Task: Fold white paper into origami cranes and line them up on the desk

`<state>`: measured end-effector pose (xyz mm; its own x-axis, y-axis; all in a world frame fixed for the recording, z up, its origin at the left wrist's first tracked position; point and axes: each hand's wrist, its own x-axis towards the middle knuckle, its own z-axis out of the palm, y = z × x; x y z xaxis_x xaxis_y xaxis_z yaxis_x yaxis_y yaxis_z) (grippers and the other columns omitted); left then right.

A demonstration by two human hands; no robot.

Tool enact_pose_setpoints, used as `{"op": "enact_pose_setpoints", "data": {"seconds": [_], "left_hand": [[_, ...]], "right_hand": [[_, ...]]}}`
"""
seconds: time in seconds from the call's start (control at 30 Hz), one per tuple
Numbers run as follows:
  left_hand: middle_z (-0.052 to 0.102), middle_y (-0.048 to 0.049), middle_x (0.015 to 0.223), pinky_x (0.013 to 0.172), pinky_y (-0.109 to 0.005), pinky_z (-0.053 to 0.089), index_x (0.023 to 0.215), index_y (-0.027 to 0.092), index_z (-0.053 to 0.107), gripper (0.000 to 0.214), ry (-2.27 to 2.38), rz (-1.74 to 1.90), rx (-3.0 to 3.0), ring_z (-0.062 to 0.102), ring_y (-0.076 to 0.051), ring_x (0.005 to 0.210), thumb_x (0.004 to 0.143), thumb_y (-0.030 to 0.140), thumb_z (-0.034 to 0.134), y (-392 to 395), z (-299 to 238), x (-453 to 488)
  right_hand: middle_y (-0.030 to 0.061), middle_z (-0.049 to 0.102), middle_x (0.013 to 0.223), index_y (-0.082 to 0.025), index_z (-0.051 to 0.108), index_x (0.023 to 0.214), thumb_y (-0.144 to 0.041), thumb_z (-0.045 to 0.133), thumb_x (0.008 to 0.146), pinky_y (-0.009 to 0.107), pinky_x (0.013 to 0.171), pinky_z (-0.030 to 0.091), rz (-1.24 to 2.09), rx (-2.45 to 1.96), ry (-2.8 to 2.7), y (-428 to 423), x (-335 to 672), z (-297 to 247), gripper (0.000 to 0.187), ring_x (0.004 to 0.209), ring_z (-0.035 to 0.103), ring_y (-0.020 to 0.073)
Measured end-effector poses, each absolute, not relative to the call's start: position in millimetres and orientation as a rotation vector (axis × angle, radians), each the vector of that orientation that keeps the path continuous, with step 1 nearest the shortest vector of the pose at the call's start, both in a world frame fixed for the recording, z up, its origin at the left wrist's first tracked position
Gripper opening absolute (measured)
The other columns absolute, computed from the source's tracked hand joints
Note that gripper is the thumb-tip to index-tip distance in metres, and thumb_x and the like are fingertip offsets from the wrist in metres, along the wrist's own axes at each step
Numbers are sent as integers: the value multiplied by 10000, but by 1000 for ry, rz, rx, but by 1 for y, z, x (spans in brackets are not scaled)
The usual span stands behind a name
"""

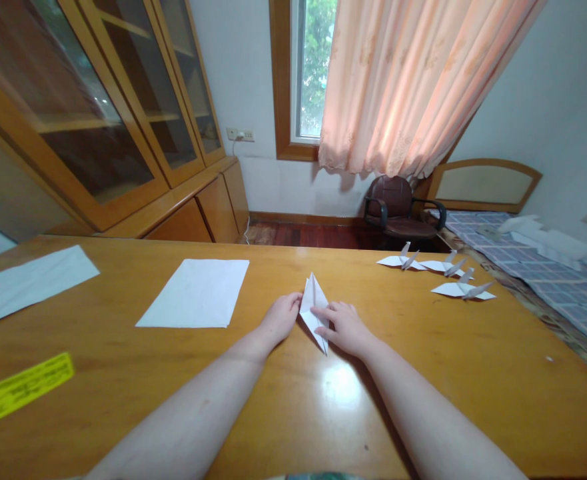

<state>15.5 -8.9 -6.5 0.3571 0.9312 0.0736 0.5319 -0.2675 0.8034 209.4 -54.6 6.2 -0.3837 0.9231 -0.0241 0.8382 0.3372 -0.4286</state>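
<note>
A piece of folded white paper (314, 293), diamond-shaped with a crease down its middle, lies on the wooden table between my hands. My left hand (282, 317) is closed at its left edge, thumb and fingers together on the paper's side. My right hand (346, 325) rests on the right half with fingers stretched out over the surface, pressing on it. To the left lies a stack of white paper sheets (196, 293). Three folded paper cranes (463, 288) stand at the table's far right.
The wooden table (273, 427) fills the foreground. Another white sheet (33, 283) and a yellow printed strip (23, 390) lie on the left. Beyond the far edge are a glass-door cabinet (173, 173), a brown armchair (398, 207) and, at right, a bed (538, 267).
</note>
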Motion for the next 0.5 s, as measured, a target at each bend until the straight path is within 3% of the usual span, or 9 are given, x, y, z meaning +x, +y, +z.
{"op": "enact_pose_setpoints", "data": {"seconds": [0.17,0.5], "left_hand": [[686,-62,1045,885,-316,456,1084,188,634,403,1241,711,1928,610,-193,978,743,79,449,-8,-10,16],[673,-77,1075,920,-337,446,1145,194,599,385,1333,703,1947,605,-206,1007,765,171,544,-12,-11,17]], "right_hand": [[56,568,1001,-329,521,1262,-443,542,852,352,868,302,555,-1599,-2362,-54,211,6,426,979,484,220],[64,575,1014,-309,523,1264,-492,507,859,346,862,306,573,-1566,-2378,-56,211,10,445,985,488,221]]}}
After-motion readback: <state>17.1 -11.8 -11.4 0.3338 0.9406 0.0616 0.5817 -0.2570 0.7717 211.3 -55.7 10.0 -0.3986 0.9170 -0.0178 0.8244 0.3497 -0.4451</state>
